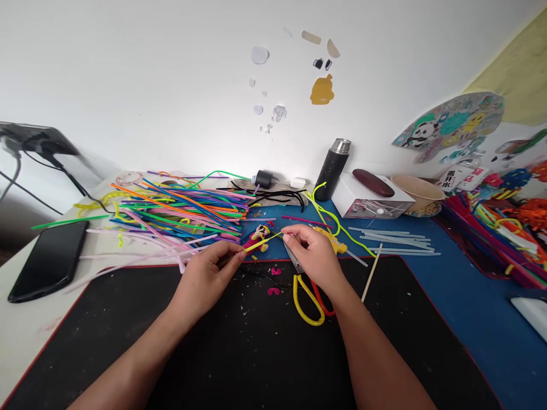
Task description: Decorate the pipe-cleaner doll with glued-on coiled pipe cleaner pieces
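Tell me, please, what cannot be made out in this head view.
In the head view:
Yellow pipe cleaner: part inside the left hand, hidden by its fingers.
Scissors and yellow glue gun: each partly behind the right hand.
White object: cut off by the right edge.
Pale specks: too small to identify.

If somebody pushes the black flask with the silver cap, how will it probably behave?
The flask may tip, being tall and narrow. Its round body would probably roll once down. The shiny silver cap may feel slippery.
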Tool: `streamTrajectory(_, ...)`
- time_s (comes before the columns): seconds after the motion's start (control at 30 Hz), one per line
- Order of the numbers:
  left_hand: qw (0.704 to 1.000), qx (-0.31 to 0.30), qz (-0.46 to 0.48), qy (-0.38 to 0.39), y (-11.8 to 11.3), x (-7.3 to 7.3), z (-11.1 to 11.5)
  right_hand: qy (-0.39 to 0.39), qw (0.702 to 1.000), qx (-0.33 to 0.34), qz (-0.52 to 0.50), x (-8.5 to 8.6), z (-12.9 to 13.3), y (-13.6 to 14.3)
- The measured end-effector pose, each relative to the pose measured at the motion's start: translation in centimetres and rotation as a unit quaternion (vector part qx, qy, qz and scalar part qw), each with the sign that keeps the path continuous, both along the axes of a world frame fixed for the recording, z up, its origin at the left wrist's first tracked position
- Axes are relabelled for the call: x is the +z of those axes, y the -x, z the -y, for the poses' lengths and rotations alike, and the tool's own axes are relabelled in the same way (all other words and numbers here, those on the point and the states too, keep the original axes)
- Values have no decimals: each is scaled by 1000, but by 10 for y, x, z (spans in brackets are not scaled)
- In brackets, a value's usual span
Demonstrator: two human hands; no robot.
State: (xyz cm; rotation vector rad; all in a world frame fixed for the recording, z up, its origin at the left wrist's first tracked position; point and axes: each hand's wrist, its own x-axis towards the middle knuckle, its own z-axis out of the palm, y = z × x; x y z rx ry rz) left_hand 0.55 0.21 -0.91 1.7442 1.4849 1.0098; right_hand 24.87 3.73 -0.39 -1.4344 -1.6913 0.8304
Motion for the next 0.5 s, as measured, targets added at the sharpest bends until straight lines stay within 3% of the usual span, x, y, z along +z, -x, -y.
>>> streamTrajectory(0.5, 1000, -14, -17, 4, 1, -1, 0, 18, 999, 11, -32, 0, 3, 6)
